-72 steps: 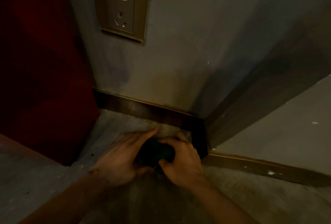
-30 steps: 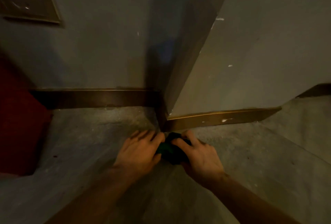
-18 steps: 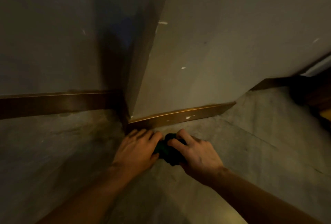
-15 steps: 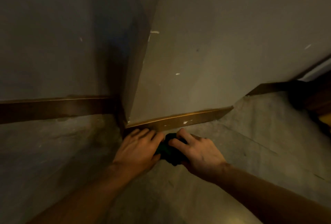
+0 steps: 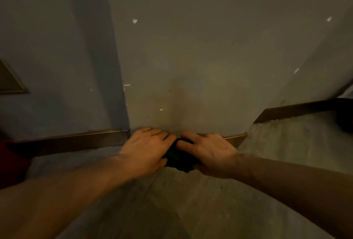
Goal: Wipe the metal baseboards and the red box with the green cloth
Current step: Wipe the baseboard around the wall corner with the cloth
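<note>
The dark green cloth [image 5: 180, 159] is bunched between my two hands against the foot of the wall's front face. My left hand [image 5: 146, 149] presses on its left side, my right hand [image 5: 208, 152] grips its right side. Both hands cover most of the front metal baseboard; only its right end [image 5: 236, 139] shows. A second brass-coloured metal baseboard [image 5: 72, 142] runs along the recessed wall to the left. A third baseboard [image 5: 298, 109] sits at the far right. The red box [image 5: 11, 164] shows only as a dark red patch at the left edge.
A grey wall corner [image 5: 118, 66] juts toward me above my left hand. The corner of a socket plate [image 5: 9, 82] shows on the left wall. Grey concrete floor [image 5: 191, 200] spreads below my arms. A dark object [image 5: 345, 116] sits at the right edge.
My hands and the cloth have moved right, from the corner onto the front baseboard and up against it. The view has swung back left, and the red box shows again.
</note>
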